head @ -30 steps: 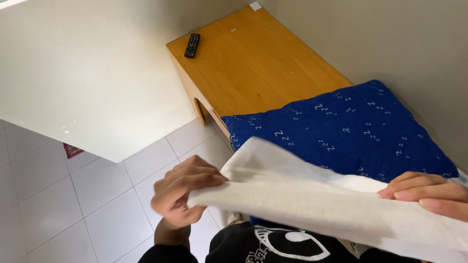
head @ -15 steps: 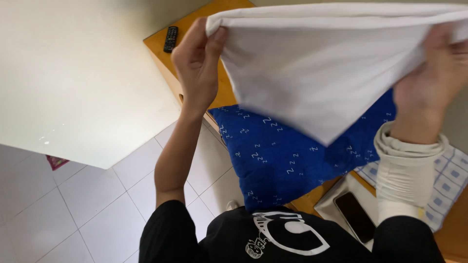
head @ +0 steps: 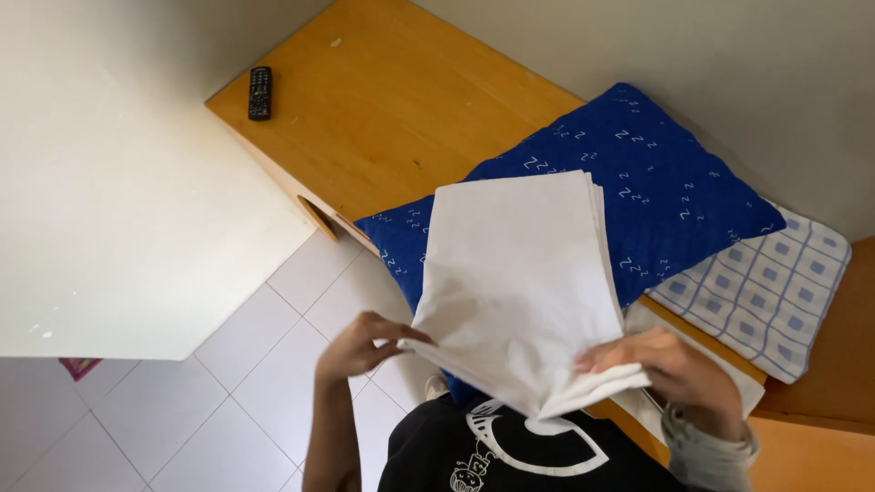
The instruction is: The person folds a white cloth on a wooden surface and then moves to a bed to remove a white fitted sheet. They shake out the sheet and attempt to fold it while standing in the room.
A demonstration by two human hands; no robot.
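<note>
White cloth (head: 519,282), folded into a flat stack of layers, lies across the blue pillow (head: 638,182) with its far end on the pillow and its near end in both your hands. Your left hand (head: 360,344) pinches the near left corner, fingers curled and thumb closed on the edge. Your right hand (head: 670,364) grips the near right corner, fingers wrapped over the bunched layers, which fan apart slightly at that corner.

Around it: the pillow sits on a wooden platform (head: 383,118) that runs along the wall. A black remote (head: 260,93) lies at the platform's far left corner, well apart from the cloth. To the right of the pillow, touching it, is a checked pillow (head: 766,292) in white and pale blue. Another pale fabric (head: 729,360) shows just beside your right hand, partly hidden under it and the cloth.

Left of you stands a white panel (head: 118,200), close to the platform's edge, with tiled floor (head: 219,383) between. Your own dark shirt (head: 519,456) fills the bottom of the view and hides what is under the cloth's near edge.
</note>
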